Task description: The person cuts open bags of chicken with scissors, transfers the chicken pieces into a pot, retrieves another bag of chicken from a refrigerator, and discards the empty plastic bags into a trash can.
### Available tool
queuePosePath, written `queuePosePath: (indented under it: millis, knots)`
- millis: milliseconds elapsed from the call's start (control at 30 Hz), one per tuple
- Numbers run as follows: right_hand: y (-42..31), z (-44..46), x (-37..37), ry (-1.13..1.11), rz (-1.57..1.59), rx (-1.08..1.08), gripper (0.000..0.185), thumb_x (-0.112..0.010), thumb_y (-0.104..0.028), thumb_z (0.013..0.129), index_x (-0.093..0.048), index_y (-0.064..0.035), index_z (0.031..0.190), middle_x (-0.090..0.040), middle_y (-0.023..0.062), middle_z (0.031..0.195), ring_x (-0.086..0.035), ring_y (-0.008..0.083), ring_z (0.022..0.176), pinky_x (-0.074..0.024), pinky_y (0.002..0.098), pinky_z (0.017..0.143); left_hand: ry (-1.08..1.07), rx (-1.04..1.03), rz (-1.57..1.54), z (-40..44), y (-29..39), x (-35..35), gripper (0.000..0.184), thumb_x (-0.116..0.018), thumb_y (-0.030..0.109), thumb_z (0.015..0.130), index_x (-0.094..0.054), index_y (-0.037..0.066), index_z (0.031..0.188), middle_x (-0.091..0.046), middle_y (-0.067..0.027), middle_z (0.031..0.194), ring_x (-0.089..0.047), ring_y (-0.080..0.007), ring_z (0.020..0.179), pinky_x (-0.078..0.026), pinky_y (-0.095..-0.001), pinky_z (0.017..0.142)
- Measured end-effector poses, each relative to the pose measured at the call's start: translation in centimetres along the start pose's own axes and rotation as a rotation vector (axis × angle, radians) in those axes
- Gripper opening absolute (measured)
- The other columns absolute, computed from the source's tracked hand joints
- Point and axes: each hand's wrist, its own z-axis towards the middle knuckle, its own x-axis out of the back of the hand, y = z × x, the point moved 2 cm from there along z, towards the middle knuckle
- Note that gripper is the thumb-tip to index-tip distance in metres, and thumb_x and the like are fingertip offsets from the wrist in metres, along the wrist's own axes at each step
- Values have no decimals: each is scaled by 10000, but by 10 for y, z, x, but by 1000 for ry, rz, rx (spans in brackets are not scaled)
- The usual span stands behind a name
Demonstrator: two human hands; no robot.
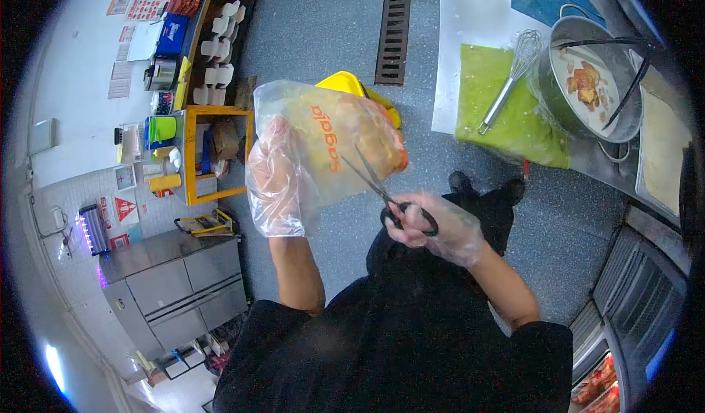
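Observation:
My left hand, in a clear plastic glove, grips a see-through plastic bag by its left side. Orange print runs across the bag, and pale yellowish pieces, perhaps raw meat, bulge at its far end. A pair of black-handled scissors is in my gloved right hand, with my fingers through the handle loops. The blades are slightly apart and point up and left, overlapping the bag's lower edge in view; whether they touch it I cannot tell.
Behind the bag, a yellow container stands on the floor near a drain grate. At right, a steel counter bears a green cloth, a whisk and a pot with black tongs. An orange-framed shelf is at left.

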Motion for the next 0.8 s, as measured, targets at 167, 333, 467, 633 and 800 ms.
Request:
queuePosePath:
  millis: [167,333,467,633,800]
  knots:
    - [1,-11,-4,14,-9,-73,285,-601,-248,796,-487,-8,897,-475,17,687,-373,55,552,-290,192,474,-7,-9,58,-8,-1,0,398,-567,439,951,-635,48,987,-586,6,851,-519,-92,740,-439,-250,641]
    - [12,-8,-3,-44,60,-94,301,-627,-257,793,-490,-10,897,-485,27,726,-384,60,574,-302,192,495,-12,-22,108,-10,-2,-2,395,-554,443,957,-622,55,936,-559,19,808,-491,-78,702,-408,-239,606]
    - [17,-1,-10,-14,314,-12,373,-696,-313,800,-500,-29,943,-505,52,821,-409,68,638,-335,198,560,-24,14,108,-23,5,-3,383,-557,437,957,-629,62,933,-562,22,803,-487,-73,705,-398,-231,612]
    - [26,7,-9,-63,317,73,389,-656,-352,878,-497,-28,1022,-504,55,860,-413,78,664,-333,203,578,37,-35,24,-33,1,-7,380,-551,427,963,-628,56,936,-572,12,810,-493,-79,705,-403,-233,619]
    - [18,7,-11,-72,131,81,597,-666,-565,825,-496,-26,1020,-499,52,843,-406,76,657,-326,207,552,38,-6,15,-30,4,-3,372,-553,410,965,-625,46,942,-582,0,824,-501,-86,709,-412,-238,618]
